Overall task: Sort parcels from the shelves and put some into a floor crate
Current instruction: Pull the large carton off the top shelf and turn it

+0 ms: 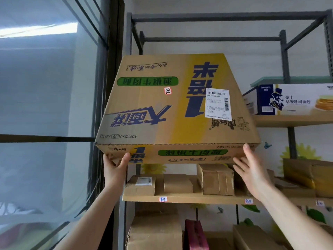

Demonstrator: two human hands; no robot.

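A large tan and yellow noodle carton (173,105) with upside-down blue print and a white shipping label is held up high in front of the metal shelf rack (284,56). My left hand (115,165) grips its lower left corner, thumb on the front face and fingers underneath. My right hand (252,168) supports the lower right corner, its thumb up against the front edge and its fingers under the bottom. No floor crate is in view.
Small brown parcels (215,179) sit on the wooden shelf (180,197) below the carton. A blue and white bread box (288,100) stands on the upper right shelf. More cartons (155,233) fill the lower shelf. A glass partition (45,105) runs along the left.
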